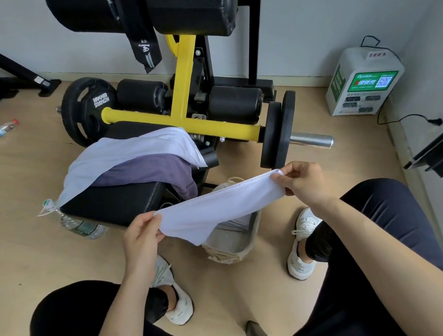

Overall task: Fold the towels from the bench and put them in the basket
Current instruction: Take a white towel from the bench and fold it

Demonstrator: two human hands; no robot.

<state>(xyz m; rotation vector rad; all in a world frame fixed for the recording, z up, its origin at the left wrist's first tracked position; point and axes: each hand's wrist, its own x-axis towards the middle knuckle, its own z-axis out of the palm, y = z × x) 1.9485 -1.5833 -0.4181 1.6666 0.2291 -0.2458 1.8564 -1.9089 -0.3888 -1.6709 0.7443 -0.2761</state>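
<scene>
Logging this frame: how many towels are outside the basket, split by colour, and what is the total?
White: 2, the held towel gripped by the left hand and right hand, and the draped towel on the bench.
Purple: 1, the purple towel, partly under the draped towel.
Total: 3

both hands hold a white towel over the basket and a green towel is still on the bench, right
No, the head view shows a purple towel on the bench, not a green one. The left hand and right hand do hold the white towel over the basket.
</scene>
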